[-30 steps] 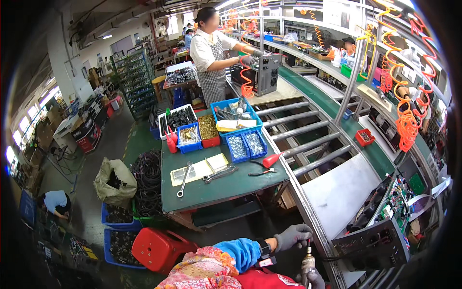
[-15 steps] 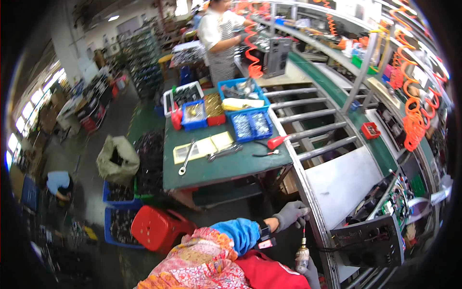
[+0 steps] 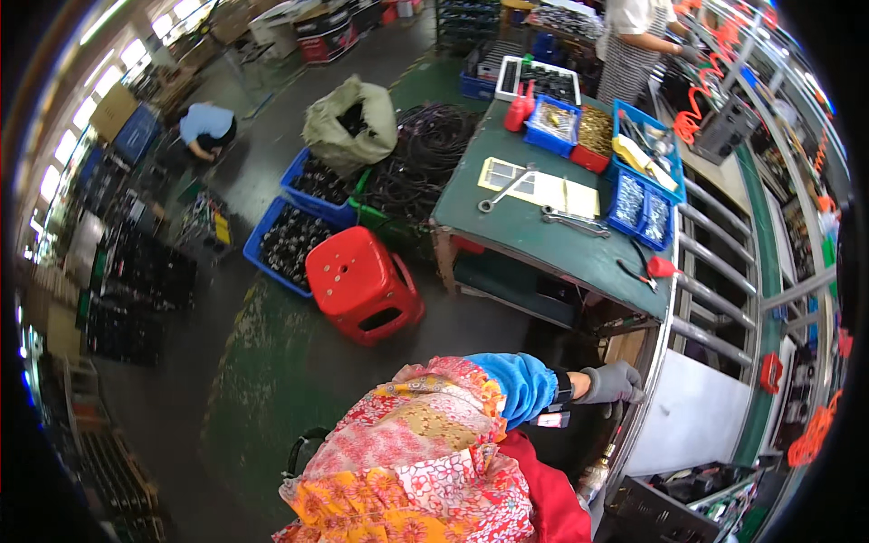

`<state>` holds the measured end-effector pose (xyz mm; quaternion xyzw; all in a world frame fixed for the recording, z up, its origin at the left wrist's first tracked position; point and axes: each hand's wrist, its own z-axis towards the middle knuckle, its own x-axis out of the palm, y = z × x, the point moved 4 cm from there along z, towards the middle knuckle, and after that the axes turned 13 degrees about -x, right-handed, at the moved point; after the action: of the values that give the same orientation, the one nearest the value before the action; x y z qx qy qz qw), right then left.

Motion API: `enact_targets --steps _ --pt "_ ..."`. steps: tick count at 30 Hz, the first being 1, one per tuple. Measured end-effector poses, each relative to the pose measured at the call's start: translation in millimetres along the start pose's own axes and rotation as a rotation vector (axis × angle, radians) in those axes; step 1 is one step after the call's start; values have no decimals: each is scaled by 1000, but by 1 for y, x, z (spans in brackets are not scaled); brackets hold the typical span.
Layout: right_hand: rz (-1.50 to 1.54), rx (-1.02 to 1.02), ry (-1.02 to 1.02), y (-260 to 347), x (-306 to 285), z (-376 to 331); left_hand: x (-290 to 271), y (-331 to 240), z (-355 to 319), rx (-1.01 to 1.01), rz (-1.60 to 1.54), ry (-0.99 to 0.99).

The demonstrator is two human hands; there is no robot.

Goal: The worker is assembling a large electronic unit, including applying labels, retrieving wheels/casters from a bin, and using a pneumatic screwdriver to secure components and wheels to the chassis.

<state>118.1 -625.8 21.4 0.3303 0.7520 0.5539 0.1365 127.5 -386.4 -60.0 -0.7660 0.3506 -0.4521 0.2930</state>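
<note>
My left hand (image 3: 615, 384), in a grey glove, is at the edge of the metal-framed bench, its fingers bent together. What they pinch, if anything, is too small to make out. Just below stands a power screwdriver (image 3: 593, 477), its slim bit pointing up toward those fingers. My right hand (image 3: 596, 514), also gloved in grey, is wrapped round its lower body, mostly hidden by my red clothing. Near the right hand, a black computer case (image 3: 665, 511) with parts inside lies on the bench.
A green table (image 3: 507, 237) ahead holds wrenches (image 3: 507, 188), pliers (image 3: 637, 264) and blue bins of small hardware (image 3: 640, 210). Metal rollers (image 3: 715, 301) run beside it. A red stool (image 3: 362, 282) and a blue crate (image 3: 288, 242) stand on the floor. Another person (image 3: 206, 129) crouches far left.
The view has swung left, so the table, stool and bench appear farther right. My left hand stays near the screwdriver's tip; my right hand and the computer case now show less.
</note>
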Motion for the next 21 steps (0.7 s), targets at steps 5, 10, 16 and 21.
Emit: enact_targets --steps 5,10,16,21 --pt "-29 31 35 6 0 6 -19 -12 -14 38 133 111" --pt "-40 39 67 14 -5 8 -6 -14 -6 168 89 13" --pt "-7 11 65 28 -3 8 26 -13 20 269 113 -61" --pt "161 -39 -3 26 3 -7 37 -14 33 12 -205 183"
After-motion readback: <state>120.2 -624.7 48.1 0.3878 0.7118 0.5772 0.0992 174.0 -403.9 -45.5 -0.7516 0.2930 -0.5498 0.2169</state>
